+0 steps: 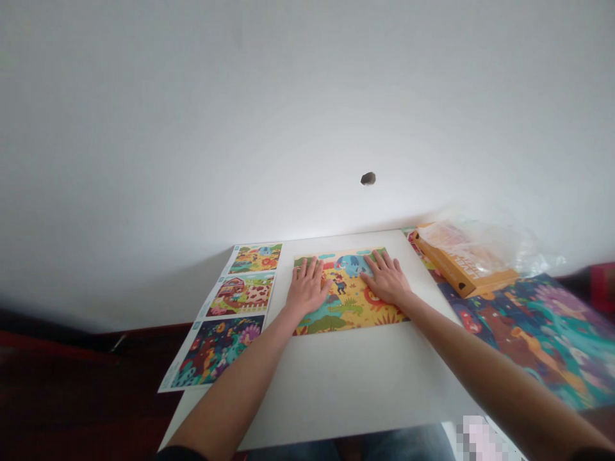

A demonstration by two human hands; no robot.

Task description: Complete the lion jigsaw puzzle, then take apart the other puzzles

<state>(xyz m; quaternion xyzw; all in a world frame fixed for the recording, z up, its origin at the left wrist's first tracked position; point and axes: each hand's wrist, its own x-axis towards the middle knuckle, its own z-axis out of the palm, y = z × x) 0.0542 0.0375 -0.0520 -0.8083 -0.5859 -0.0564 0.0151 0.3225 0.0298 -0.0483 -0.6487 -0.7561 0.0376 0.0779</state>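
Your left hand [307, 288] and right hand [387, 278] cover the middle of the illustrated puzzle [346, 314], hiding the picture under your palms, and at this size you cannot tell whether it has piece seams. A clear plastic bag [475, 246] veils the top of the orange box [461, 272], obscuring its print. The large illustrated sheet [533, 339] on your right is blurred and runs off the right edge. A pale patch [475, 438] at the bottom is pixelated beyond recognition. Your forearms [485, 365] and jeans [398, 445] are cut off by the bottom edge, and a red object [603, 288] at the right edge is blurred.
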